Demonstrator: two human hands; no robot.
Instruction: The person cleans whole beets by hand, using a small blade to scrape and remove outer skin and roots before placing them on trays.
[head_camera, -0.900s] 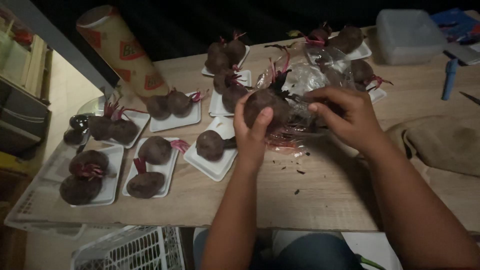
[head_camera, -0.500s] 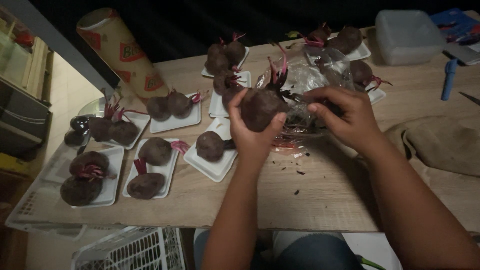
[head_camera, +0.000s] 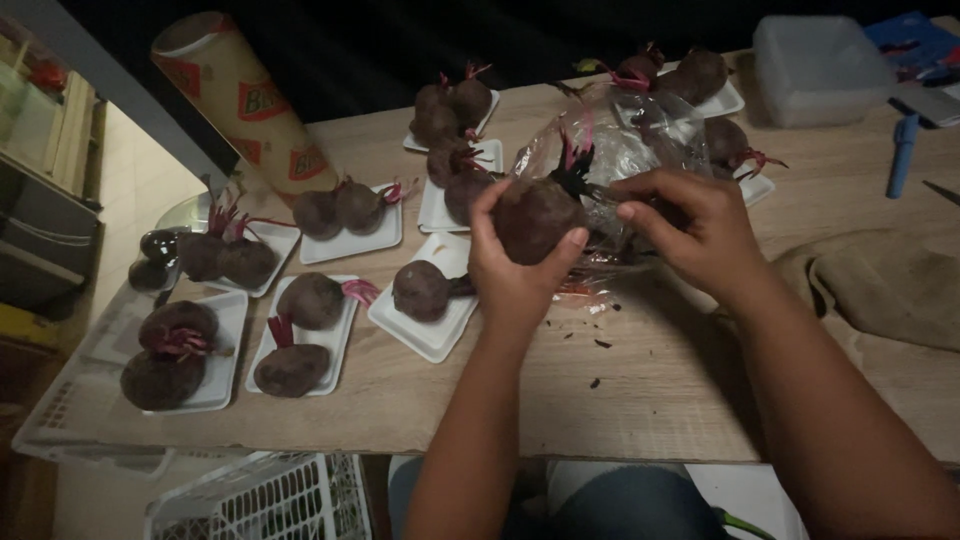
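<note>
Gripping a dark beetroot (head_camera: 532, 218) above the worktop (head_camera: 660, 380), the left hand (head_camera: 520, 265) has its fingers clenched round it, stalk end up. Right hand (head_camera: 690, 228) pinches the clear plastic bag (head_camera: 625, 150), apparently to hold it open. Just below, a white tray (head_camera: 430, 325) holds one beetroot.

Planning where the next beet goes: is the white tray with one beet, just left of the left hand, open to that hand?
Probably yes: the left hand hovers beside the tray, nothing between, though it holds a beet.
</note>
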